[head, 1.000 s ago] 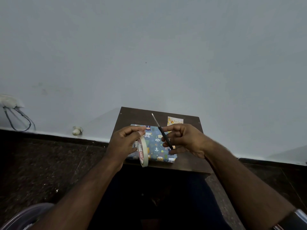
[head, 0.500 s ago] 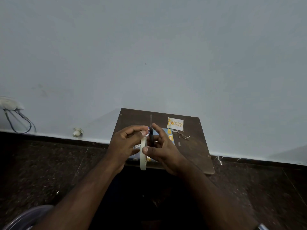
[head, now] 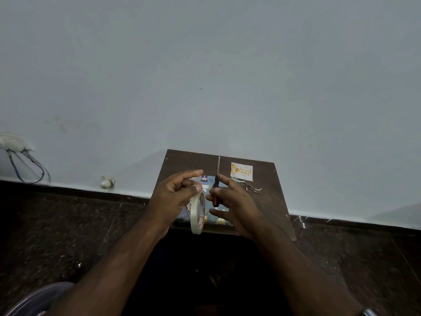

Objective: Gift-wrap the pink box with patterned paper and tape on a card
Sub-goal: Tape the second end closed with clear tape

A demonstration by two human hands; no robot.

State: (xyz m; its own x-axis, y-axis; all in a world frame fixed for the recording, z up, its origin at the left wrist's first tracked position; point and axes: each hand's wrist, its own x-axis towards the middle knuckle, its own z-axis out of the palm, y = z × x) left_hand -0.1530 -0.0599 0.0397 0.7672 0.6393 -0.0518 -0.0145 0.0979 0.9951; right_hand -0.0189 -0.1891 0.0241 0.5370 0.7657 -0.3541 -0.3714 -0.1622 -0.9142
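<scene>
— Since half a second ago the right hand (head: pixel 234 206) has slid a little to the right, off the tape roll (head: pixel 197 212), so a gap now shows between the two hands.

— Does it still carry the scissors (head: pixel 216 188)?

— Yes. Its fingers are curled around the dark and red handle, and the thin blade points up and away, toward the far edge of the board. I cannot tell whether the blades are parted.

— And the left hand (head: pixel 175 197)?

— It grips the roll, held on edge, with thumb and forefinger pinched at the top of it, where a tape end would be. No pulled strip is clear enough to see.

— What does that mean for the job?

— My guess is that a piece of tape is about to be drawn out and snipped. The wrapped box (head: pixel 206 218) lies flat beneath both hands at the near side of the board, already covered in blue patterned paper, so wrapping looks nearly finished. The card (head: pixel 242 171) sits apart at the far right, untaped.

— What else is on the surface?

— A few pale paper slivers (head: pixel 252 189), just near of the card. The surface is a dark wooden board (head: pixel 273 208), standing on a dark speckled floor (head: pixel 68 224).

— The room?

— A plain pale wall (head: pixel 205 76) fills the far view. At its base on the left are looped cables (head: pixel 27 165) and a small white fitting (head: pixel 107 181).
</scene>
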